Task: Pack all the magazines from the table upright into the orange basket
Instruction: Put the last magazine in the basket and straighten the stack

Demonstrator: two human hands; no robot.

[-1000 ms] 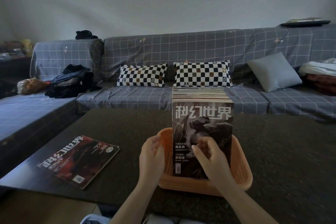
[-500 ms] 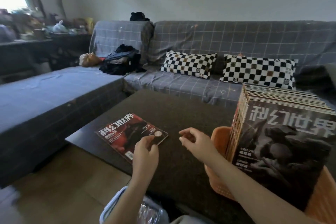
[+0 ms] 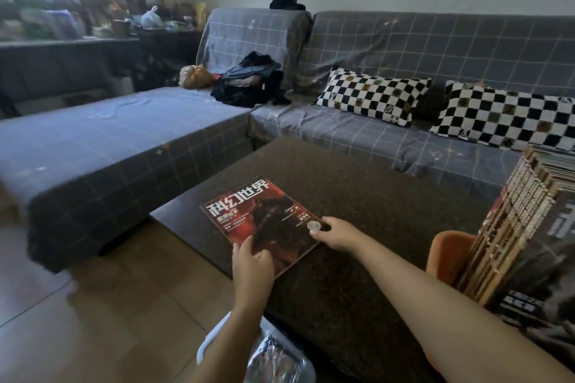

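A red magazine [image 3: 258, 221] lies flat near the left front corner of the dark table [image 3: 373, 196]. My left hand [image 3: 252, 261] rests on its near edge, fingers curled over the cover. My right hand [image 3: 336, 233] touches its right corner, fingertips on the edge. The orange basket [image 3: 448, 255] stands at the right, filled with several upright magazines [image 3: 516, 242]; the front one has a dark cover and runs out of frame.
A grey checked sofa [image 3: 155, 140] wraps around the table's left and far sides, with two chequered pillows [image 3: 373, 96] and a pile of dark clothes [image 3: 249, 81]. A white container with a plastic bag [image 3: 267, 357] sits on the wooden floor below my arms.
My view has turned left, away from the basket. Both hands left the upright magazines, crossed the table to the left and now touch the red magazine.
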